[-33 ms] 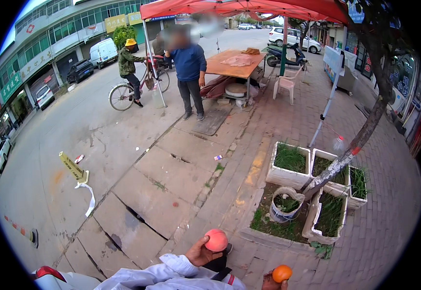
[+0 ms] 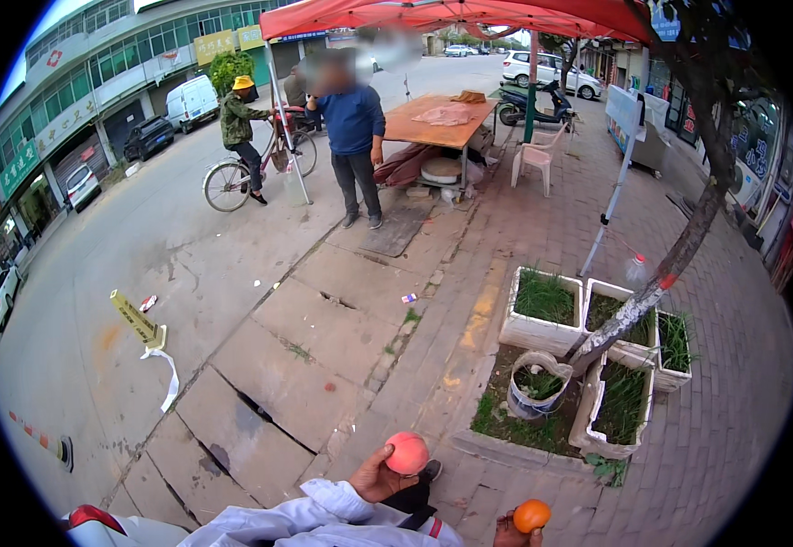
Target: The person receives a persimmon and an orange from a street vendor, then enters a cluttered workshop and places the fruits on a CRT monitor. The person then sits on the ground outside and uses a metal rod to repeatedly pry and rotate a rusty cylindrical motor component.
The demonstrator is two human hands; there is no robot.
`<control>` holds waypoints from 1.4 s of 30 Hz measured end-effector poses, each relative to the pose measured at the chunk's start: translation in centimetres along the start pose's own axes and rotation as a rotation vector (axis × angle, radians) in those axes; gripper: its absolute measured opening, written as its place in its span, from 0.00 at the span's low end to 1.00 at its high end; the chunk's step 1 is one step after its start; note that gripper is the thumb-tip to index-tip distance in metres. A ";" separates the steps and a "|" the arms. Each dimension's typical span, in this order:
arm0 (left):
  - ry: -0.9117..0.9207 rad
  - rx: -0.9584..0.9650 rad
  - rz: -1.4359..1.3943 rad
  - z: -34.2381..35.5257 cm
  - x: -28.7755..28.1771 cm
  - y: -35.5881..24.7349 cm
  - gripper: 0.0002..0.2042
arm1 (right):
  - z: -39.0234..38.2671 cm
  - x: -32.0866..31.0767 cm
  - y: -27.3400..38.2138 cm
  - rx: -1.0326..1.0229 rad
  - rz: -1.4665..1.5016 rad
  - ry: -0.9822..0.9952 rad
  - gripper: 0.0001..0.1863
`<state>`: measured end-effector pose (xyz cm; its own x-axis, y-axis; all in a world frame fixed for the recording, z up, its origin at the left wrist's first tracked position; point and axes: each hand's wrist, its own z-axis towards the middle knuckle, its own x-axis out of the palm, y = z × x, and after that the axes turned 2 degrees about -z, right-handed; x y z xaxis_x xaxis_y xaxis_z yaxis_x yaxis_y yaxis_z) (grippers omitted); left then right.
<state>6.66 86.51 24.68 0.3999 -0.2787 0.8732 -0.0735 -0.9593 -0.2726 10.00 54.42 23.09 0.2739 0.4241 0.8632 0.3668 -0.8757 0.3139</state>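
Observation:
In my left hand [image 2: 371,479] is a round pinkish-red fruit [image 2: 407,453] that looks like a peach. The fingers and thumb close round its left and lower side. At the lower right, my right hand [image 2: 509,532] grips a smaller round orange fruit [image 2: 531,516], smooth and glossy; its exact kind is hard to tell. The two fruits are held apart, above the pavement. A white sleeve [image 2: 310,515] covers my left arm, while most of my right arm is outside the picture.
White planters [image 2: 542,334] and a bucket [image 2: 539,387] surround a leaning tree trunk [image 2: 638,314] on the right. Ahead, a person in blue [image 2: 353,123] stands beside a table [image 2: 469,132] under a red canopy [image 2: 469,18]. Another person sits on a bicycle [image 2: 226,187]. A yellow post [image 2: 137,319] stands left.
The scene ahead shifts very slightly left in the picture. Both hands keep their places and their hold on the fruits.

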 end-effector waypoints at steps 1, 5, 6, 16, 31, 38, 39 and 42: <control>-0.009 0.003 0.013 0.2 0.3 0.2 0.28 | -0.2 0.3 0.3 -0.035 -0.011 -0.018 0.33; -0.027 -0.006 0.031 1.3 1.8 1.7 0.29 | 0.0 -0.6 2.0 -0.024 0.119 -0.112 0.33; -0.014 -0.020 0.035 2.2 2.1 2.0 0.29 | 0.7 -2.0 2.5 0.007 0.169 -0.056 0.33; 0.077 -0.109 0.055 12.9 6.9 6.4 0.31 | 5.2 2.1 11.2 -0.243 0.077 0.146 0.23; 0.157 -0.534 0.367 26.2 21.8 26.7 0.32 | -0.3 -7.0 23.6 -0.817 0.130 -0.321 0.33; 0.122 -0.703 0.496 24.7 27.4 45.2 0.29 | -7.5 -14.7 35.8 -0.974 0.316 -0.331 0.31; 0.101 -0.688 0.497 23.6 29.0 47.8 0.28 | -8.8 -15.1 38.2 -0.993 0.309 -0.324 0.30; 0.150 -0.796 0.505 22.9 31.1 54.6 0.28 | -12.7 -16.9 44.0 -1.048 0.301 -0.317 0.30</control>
<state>36.04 26.46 27.66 0.0341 -0.6180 0.7854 -0.8277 -0.4579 -0.3244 10.26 5.82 27.35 0.4922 0.0723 0.8675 -0.6358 -0.6508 0.4150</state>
